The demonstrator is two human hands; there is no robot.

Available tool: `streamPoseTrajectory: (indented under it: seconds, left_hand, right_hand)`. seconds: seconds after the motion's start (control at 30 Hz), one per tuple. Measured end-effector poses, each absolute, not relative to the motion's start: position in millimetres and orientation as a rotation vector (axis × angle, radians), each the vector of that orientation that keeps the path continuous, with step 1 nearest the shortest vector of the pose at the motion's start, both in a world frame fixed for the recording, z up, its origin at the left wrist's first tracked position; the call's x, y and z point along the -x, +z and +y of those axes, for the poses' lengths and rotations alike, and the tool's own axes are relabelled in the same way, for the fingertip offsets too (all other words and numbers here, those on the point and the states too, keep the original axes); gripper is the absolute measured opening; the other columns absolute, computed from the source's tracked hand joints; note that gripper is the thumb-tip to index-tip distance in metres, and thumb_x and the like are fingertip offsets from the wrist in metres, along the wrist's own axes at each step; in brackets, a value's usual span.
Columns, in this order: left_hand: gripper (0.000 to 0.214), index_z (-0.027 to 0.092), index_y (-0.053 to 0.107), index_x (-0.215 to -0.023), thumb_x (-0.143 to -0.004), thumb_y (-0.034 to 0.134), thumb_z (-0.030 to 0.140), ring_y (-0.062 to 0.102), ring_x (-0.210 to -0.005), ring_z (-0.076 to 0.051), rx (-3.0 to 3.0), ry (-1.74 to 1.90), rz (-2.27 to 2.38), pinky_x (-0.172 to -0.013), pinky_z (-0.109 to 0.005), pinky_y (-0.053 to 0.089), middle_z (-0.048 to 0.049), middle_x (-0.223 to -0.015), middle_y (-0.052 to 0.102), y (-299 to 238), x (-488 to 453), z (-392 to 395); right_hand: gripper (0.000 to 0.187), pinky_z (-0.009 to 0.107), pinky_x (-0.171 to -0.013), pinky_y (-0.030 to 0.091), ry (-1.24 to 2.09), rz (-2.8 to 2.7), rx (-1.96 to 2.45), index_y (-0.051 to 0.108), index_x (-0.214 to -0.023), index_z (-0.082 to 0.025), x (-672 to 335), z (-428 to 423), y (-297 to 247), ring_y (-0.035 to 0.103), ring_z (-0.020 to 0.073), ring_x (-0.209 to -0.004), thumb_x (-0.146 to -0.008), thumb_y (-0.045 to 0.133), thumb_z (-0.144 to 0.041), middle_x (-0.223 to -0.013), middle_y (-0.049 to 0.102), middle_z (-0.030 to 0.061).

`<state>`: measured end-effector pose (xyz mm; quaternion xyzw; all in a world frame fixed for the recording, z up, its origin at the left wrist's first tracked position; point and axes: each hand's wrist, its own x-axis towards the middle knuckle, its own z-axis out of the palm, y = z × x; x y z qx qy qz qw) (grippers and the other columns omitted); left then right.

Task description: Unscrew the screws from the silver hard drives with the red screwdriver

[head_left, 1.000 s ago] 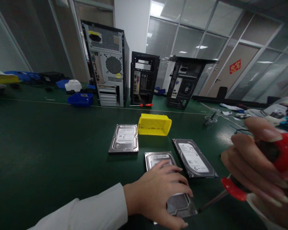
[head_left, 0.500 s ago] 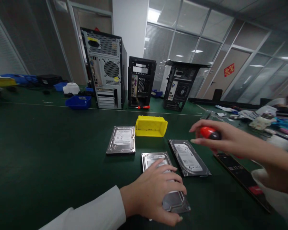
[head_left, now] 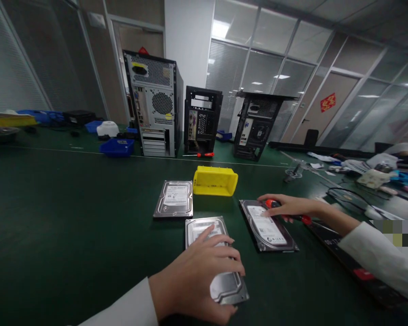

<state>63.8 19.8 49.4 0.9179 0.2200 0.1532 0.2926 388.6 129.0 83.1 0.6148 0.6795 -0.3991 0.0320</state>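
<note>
My left hand [head_left: 204, 267] lies over a silver hard drive [head_left: 227, 290] at the near middle of the table, its fingers curved across the top and gripping it. My right hand [head_left: 289, 206] is closed around a red and black screwdriver [head_left: 271, 203], mostly hidden by the fingers. That hand is over the upper right edge of a second hard drive [head_left: 267, 228] with a white label. Another hard drive [head_left: 174, 199] lies flat farther left, next to a yellow plastic bin [head_left: 215, 181].
Three computer cases stand at the back: a tall one [head_left: 156, 104], a small black one [head_left: 202, 120] and another black one [head_left: 257, 127]. A red screwdriver [head_left: 204, 155] lies before them. A blue bin [head_left: 117, 147] is at left. Under my right arm lies a long dark bar [head_left: 329, 240].
My left hand and the hard drive under it have slid left. My right hand has moved left and down, bringing the screwdriver over the labelled hard drive. The view has shifted slightly.
</note>
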Motion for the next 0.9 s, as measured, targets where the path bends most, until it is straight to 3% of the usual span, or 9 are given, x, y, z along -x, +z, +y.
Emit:
streamPoseTrajectory:
  seconds: [0.17, 0.3, 0.47, 0.9]
  left_hand:
    - [0.043, 0.035, 0.058, -0.109, -0.068, 0.072, 0.037, 0.035, -0.13, -0.025, -2.385, 0.303, 0.769, -0.114, -0.053, 0.003, 0.0078, -0.12, 0.058, 56, -30, 4]
    - [0.046, 0.037, 0.057, -0.109, -0.066, 0.071, 0.027, 0.035, -0.13, -0.025, -2.397, 0.275, 0.912, -0.114, -0.054, 0.003, 0.0076, -0.12, 0.056, 54, -10, -2]
    - [0.045, 0.037, 0.056, -0.109, -0.067, 0.068, 0.026, 0.034, -0.131, -0.026, -2.424, 0.274, 1.019, -0.112, -0.056, 0.011, 0.0061, -0.124, 0.054, 54, 9, -1]
    - [0.045, 0.039, 0.056, -0.114, -0.072, 0.065, 0.03, 0.037, -0.131, -0.028, -2.523, 0.219, 1.216, -0.109, -0.054, 0.026, 0.0045, -0.131, 0.052, 47, 55, 15]
  right_hand:
    - [0.084, 0.022, -0.053, 0.048, -1.307, 2.071, -1.906, 0.029, -0.136, -0.023, -391, 131, 71, 0.056, 0.0134, -0.072, -0.07, 0.065, -0.06, -0.114, 0.05, 0.0116]
    - [0.075, 0.022, -0.055, 0.048, -1.355, 2.073, -1.905, 0.037, -0.127, -0.021, -390, 130, 71, 0.056, 0.0138, -0.073, -0.07, 0.064, -0.061, -0.109, 0.051, 0.0093]
    - [0.066, 0.019, -0.052, 0.044, -1.409, 2.083, -1.888, 0.04, -0.117, -0.023, -385, 126, 75, 0.052, 0.0107, -0.067, -0.069, 0.065, -0.061, -0.095, 0.053, 0.0032]
    - [0.067, 0.018, -0.041, 0.031, -1.465, 2.095, -1.95, 0.039, -0.114, -0.02, -384, 125, 67, 0.04, 0.0072, -0.051, -0.069, 0.064, -0.063, -0.068, 0.046, -0.0041]
